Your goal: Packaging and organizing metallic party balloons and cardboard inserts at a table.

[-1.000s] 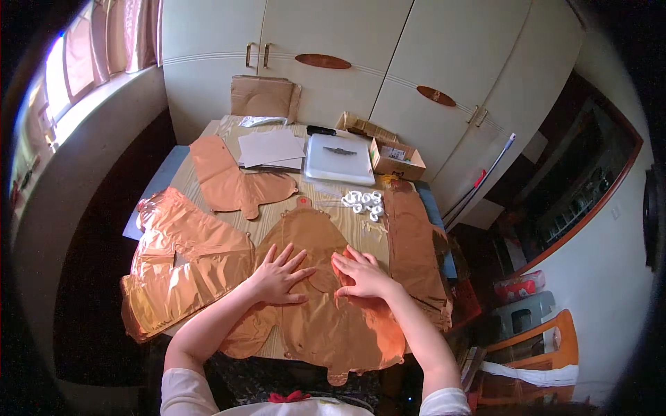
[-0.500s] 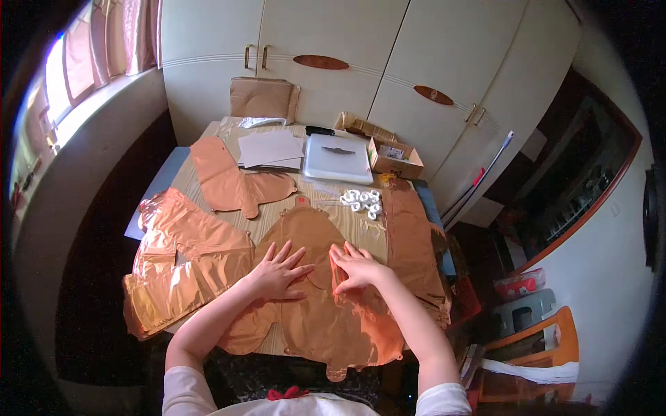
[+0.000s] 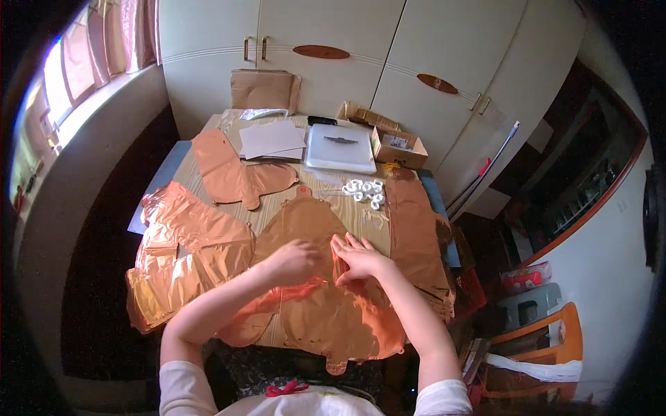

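Note:
A flat, copper-coloured foil balloon [image 3: 326, 312] lies spread on the table in front of me, with a small tab at its near edge. My right hand [image 3: 361, 260] rests on its right half, fingers stretched out and thumb apart. Over the left half, my left hand [image 3: 295, 261] is curled closed, slightly raised; what its fingers hold, if anything, is hidden. To the left lies a crinkled, shiny foil balloon [image 3: 198, 256]. Another flat foil balloon [image 3: 239, 173] is behind it, and a further one [image 3: 416, 236] runs along the table's right side.
White rings [image 3: 364, 191] lie in a cluster beyond the balloon. Behind them are a clear plastic case [image 3: 340, 152], white sheets [image 3: 274, 142] and an open cardboard box [image 3: 401, 151]. A wooden chair [image 3: 565, 347] stands at the right. Cabinets [image 3: 326, 28] close off the far side.
My left hand has gone from lying flat with fingers spread to curled, lifting slightly and moving right. My right hand has stayed on the foil in nearly the same place.

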`<action>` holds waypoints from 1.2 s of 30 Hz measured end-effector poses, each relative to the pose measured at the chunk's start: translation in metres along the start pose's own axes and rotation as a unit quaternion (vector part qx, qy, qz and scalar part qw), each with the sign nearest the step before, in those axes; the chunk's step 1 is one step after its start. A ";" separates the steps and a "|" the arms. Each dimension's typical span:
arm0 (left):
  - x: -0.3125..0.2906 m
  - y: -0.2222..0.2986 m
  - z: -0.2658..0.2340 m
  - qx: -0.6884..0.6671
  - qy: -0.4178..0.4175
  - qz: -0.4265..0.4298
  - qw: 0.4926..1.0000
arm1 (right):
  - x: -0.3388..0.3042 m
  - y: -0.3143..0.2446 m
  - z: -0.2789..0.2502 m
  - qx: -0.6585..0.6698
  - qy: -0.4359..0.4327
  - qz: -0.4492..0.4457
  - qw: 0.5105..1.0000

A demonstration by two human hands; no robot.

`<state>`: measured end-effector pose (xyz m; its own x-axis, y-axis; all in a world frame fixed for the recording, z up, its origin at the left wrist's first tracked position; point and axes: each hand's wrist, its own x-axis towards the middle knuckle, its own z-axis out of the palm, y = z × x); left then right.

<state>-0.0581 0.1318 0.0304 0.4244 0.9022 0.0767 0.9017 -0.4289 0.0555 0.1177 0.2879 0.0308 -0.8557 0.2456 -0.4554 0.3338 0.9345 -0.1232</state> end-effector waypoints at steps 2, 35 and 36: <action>0.010 0.008 0.022 -0.039 0.045 0.015 0.998 | 0.002 -0.005 -0.002 0.005 0.004 0.004 1.000; 0.017 0.007 0.040 0.003 0.069 -0.038 0.997 | -0.110 -0.089 0.090 -0.020 0.137 -0.091 0.986; 0.017 0.008 0.038 0.006 0.065 -0.037 0.997 | -0.120 -0.093 0.097 -0.013 0.140 -0.098 0.985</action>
<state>-0.0408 0.1455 -0.0062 0.3434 0.9173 0.2014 0.9311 -0.3606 0.0546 0.2275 0.1469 0.0116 -0.9796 0.1175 -0.1631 0.1440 0.9763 -0.1613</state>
